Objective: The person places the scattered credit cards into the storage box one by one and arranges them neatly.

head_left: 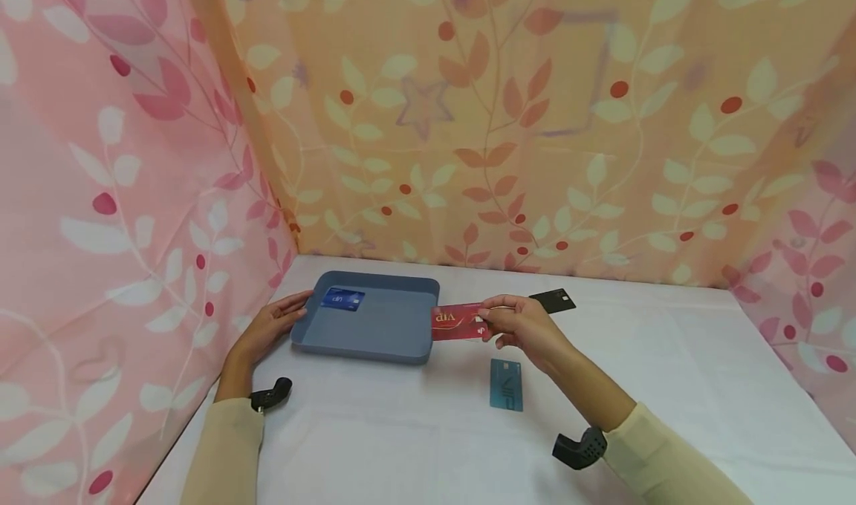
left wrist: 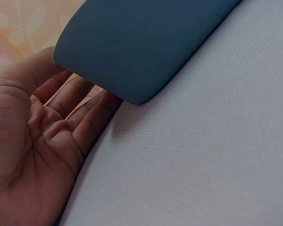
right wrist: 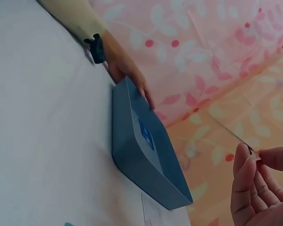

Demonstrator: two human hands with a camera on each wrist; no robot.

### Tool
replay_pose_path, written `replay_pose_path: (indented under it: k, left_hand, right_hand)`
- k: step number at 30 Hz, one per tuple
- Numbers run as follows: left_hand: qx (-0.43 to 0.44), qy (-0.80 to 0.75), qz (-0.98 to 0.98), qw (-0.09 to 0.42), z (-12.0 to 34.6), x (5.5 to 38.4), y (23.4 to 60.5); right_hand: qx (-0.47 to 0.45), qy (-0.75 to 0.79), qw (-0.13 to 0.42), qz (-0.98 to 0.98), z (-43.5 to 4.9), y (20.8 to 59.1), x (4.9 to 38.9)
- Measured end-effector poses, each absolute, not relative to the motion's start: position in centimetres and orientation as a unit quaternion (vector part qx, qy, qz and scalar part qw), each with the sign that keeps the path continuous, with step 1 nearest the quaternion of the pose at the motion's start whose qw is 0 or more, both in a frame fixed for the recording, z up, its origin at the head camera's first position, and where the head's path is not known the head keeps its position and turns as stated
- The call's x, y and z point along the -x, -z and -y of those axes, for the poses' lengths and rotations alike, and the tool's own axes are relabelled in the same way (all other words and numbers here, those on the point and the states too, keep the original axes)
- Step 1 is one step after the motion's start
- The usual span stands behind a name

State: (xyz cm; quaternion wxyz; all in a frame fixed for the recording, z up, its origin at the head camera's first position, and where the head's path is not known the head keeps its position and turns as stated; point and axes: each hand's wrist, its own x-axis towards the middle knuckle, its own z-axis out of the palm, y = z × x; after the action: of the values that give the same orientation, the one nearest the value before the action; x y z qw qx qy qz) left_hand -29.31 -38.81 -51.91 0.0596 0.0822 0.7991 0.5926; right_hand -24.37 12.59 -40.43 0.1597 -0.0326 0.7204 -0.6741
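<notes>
red card in the right hand, at the tray's 3 o'clock side; judged an early stage.
glossy, with gold "vip" lettering inverted in the head view, the card is pinched at its 3 o'clock end between thumb and fingers. at the tray's 10 o'clock, a blue card inside seems already placed; apparently left are the red card, a teal card at its 5 o'clock and a black card near its 3 o'clock, both on the white surface. the left hand, fingers relaxed, touches the tray's 9 o'clock wall.
</notes>
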Motion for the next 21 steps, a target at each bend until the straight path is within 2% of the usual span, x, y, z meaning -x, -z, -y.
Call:
replay_pose_path:
  k: [10,21]
  left_hand:
    - [-0.083,-0.611,-0.785,0.060,38.5,29.2,51.7]
    - [-0.081,-0.615,-0.783,0.058,38.6,29.3,52.0]
  right_hand:
    - [-0.010,0.701,0.186,-0.688,-9.4,39.9,26.7]
    - [-0.053,0.706,0.199,-0.678,-6.1,41.1,29.7]
